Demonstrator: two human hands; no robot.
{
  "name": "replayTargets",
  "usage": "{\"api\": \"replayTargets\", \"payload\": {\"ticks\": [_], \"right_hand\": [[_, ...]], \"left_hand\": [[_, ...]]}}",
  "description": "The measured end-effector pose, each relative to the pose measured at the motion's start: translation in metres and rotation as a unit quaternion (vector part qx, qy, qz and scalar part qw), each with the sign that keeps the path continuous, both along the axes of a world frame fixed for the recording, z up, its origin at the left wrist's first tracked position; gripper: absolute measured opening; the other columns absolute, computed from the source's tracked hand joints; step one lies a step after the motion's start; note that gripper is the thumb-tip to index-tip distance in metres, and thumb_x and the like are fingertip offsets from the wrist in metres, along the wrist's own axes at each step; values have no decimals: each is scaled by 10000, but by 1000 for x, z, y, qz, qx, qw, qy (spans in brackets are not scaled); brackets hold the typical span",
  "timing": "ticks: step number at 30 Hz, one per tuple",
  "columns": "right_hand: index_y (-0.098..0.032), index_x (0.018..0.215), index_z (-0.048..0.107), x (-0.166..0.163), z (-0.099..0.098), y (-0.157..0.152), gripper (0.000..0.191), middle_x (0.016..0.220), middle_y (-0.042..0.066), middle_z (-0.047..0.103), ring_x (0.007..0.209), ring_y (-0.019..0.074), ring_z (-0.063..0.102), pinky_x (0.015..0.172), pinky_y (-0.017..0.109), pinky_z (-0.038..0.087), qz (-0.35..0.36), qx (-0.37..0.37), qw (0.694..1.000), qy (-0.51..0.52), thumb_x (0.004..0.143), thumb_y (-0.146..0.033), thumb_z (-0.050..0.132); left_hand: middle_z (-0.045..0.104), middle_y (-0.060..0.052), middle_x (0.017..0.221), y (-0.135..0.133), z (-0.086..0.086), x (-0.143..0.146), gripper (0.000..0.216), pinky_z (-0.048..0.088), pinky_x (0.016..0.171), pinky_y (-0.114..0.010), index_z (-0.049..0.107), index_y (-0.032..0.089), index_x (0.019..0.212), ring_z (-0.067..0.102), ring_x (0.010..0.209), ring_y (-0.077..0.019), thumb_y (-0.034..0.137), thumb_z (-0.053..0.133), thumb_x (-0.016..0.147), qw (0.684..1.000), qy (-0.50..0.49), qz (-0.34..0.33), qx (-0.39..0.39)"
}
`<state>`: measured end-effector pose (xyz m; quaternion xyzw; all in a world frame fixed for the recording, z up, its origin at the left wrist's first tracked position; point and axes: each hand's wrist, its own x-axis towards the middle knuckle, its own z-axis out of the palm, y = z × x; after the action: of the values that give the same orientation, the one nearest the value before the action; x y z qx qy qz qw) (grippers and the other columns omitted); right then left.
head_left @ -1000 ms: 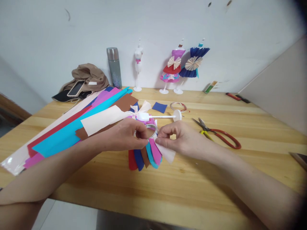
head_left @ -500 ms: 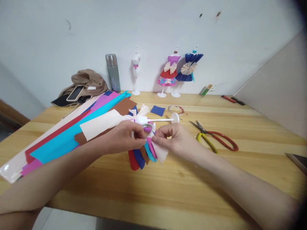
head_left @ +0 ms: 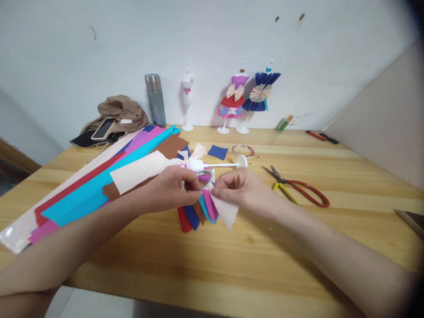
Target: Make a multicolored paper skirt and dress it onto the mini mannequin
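My left hand (head_left: 179,187) is closed on a roll of tape (head_left: 212,177), thumb and fingers pinching its near side. Close by on the right, my right hand (head_left: 236,187) pinches the upper end of a pale pink paper piece (head_left: 227,212). Beside that piece hang overlapping paper petals in magenta (head_left: 209,205), turquoise, brown, blue and red (head_left: 184,221); their upper ends are partly hidden by my hands. Just beyond my fingers a white dress-form figure (head_left: 195,165) lies on its side, its round base (head_left: 242,162) to the right and pale paper strips (head_left: 198,152) at its other end.
Coloured paper sheets (head_left: 79,201) spread at left. Red-and-yellow-handled scissors (head_left: 308,194) lie right. A blue paper square (head_left: 217,152) and wire coil (head_left: 255,154) lie beyond. At the wall stand a flask (head_left: 155,101), a bare figure (head_left: 187,95) and two dressed figures (head_left: 233,99).
The pale pink paper has swung a little to the right and down with my right hand's pinch. My left hand and the tape roll stay nearly in place.
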<state>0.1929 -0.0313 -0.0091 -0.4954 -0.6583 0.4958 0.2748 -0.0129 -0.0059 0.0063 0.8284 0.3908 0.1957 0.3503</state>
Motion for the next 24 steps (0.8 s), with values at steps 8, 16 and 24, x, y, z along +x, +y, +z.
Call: {"api": "replayTargets", "payload": {"ticks": [8,16,24], "right_hand": [[-200,533,457,0,-2,1,469,500,-28,451,485,95,409,462,244,284,18,-9,1000,-1,698,-566,700],[-200,517,436,-3,-6,2,523,494,-42,403,485,87,371,470,248,252,6,20,999,-32,726,-616,674],[-187,557,493,-4,-11,7,545,525,-31,423,516,97,358,490,257,256,9,6,1000,-20,718,-685,646]], "left_hand": [[579,42,559,-2,0,1,110,340,512,-181,600,146,606,426,526,-59,170,604,714,1000,-8,-11,-6],[642,9,642,-5,-1,-1,105,358,529,-190,582,157,646,487,586,-85,172,571,749,999,-16,-42,-6],[587,29,603,-2,4,1,113,383,548,-191,545,157,620,488,577,-81,141,577,727,999,-12,-30,1]]}}
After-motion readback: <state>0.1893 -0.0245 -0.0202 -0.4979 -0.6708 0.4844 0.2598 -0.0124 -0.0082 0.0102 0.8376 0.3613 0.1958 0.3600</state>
